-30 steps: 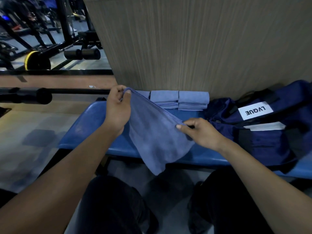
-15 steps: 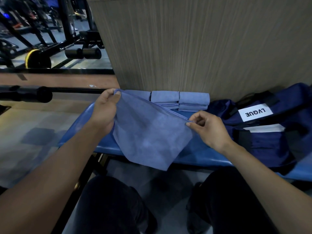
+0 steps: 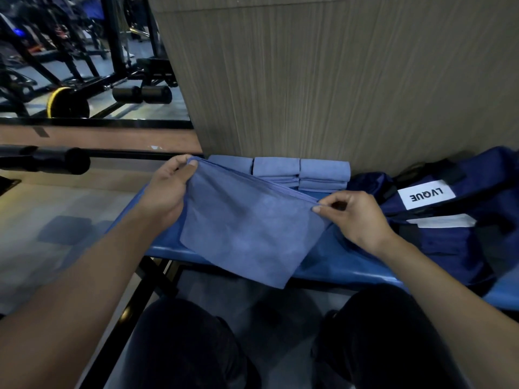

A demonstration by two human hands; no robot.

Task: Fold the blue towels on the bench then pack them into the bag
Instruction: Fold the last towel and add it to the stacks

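Over the front edge of the bench (image 3: 345,265), one blue towel (image 3: 247,228) hangs doubled over, held up by its top fold. The left hand (image 3: 165,192) pinches the far-left corner between thumb and fingers; the right hand (image 3: 356,217) pinches the near-right corner with thumb and forefinger, the other fingers loosely curled. The top edge runs taut between the two hands, sloping down toward the right. The lower part drapes past the bench's front edge, unsupported.

Status of the task, judged from the layout:
- Done: a row of folded towels (image 3: 323,175) sits at the back of the bench against the wood-grain wall panel (image 3: 309,80). Three stacks are visible side by side; the two on the right seem to hold more than one towel each. The exact count cannot be read.
- In progress: the held towel appears to have one fold made. It is still much larger than the finished stacks, so further folds are probably needed.
- Not started: packing. The navy bag (image 3: 449,228), labelled LVQUE, rests on the right end of the bench, just beside the folded row. No towel is seen inside it; whether it is open cannot be told.

No other unfolded towels are visible on the bench, so this may be the last one to fold.
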